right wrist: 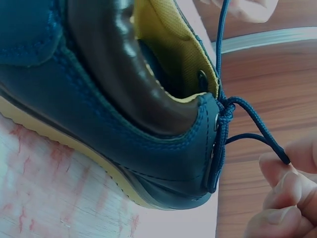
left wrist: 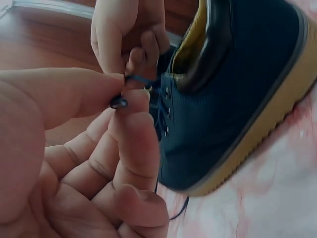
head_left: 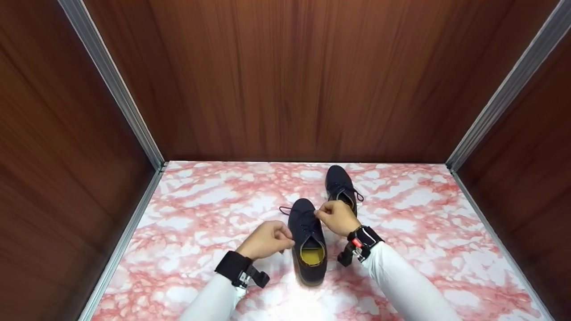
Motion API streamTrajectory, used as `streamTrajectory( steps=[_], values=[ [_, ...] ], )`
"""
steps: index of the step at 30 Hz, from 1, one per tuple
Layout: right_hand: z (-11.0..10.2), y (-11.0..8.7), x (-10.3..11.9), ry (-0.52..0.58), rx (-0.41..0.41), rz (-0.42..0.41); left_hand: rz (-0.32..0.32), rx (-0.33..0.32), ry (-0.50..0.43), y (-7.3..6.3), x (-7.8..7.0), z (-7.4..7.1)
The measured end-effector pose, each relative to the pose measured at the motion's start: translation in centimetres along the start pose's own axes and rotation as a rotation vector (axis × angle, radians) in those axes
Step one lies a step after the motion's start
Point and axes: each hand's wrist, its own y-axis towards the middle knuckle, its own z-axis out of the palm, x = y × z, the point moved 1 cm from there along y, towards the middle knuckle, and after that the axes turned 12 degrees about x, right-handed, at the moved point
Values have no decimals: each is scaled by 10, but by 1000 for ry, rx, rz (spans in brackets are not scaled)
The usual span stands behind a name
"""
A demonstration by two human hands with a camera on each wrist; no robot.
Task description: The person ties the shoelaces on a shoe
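A navy lace-up shoe (head_left: pixel 301 211) with a yellow lining stands on the floor, toe pointing away. My left hand (head_left: pixel 269 239), at its left side, pinches a dark blue lace end (left wrist: pixel 118 102) between thumb and forefinger. On the shoe's right, my right hand (head_left: pixel 338 217) pinches a loop of the lace (right wrist: pixel 257 121) at the fingertips. A knot (right wrist: pixel 225 110) sits at the top of the lacing, and one strand runs from it up toward my left hand. In the head view a loop of lace (head_left: pixel 284 209) sticks out left of the shoe.
The matching shoe (head_left: pixel 337 175) stands farther back to the right, partly behind my right hand. Red-and-white marbled floor (head_left: pixel 200 214) lies under both. Brown wood-grain panels (head_left: pixel 285 80) with metal corner strips (head_left: pixel 120 84) enclose the back and sides.
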Motion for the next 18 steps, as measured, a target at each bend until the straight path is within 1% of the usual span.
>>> streamTrajectory(
  steps=[4,6,7,9,12,13,14,15,16,18],
  values=[
    [-3,1,-1,15,9,-2,26,8,6,6,-11,14],
    [-5,1,-1,24,13,1,52,17,-14,11,-16,22],
    [-5,1,-1,27,14,1,69,33,-27,14,-18,26],
    [-7,0,0,31,13,-7,106,100,-67,19,-23,33],
    [-9,0,0,34,23,-28,147,256,-169,24,-26,40],
    [-9,0,0,34,30,-32,151,295,-190,24,-26,42],
    [-9,0,1,35,35,-34,151,315,-209,25,-25,42],
    [-10,0,1,35,43,-35,149,315,-224,25,-23,41],
    [-10,-1,1,38,49,-35,147,302,-226,25,-20,40],
    [-11,-1,1,38,55,-29,138,229,-192,26,-15,36]
  ],
)
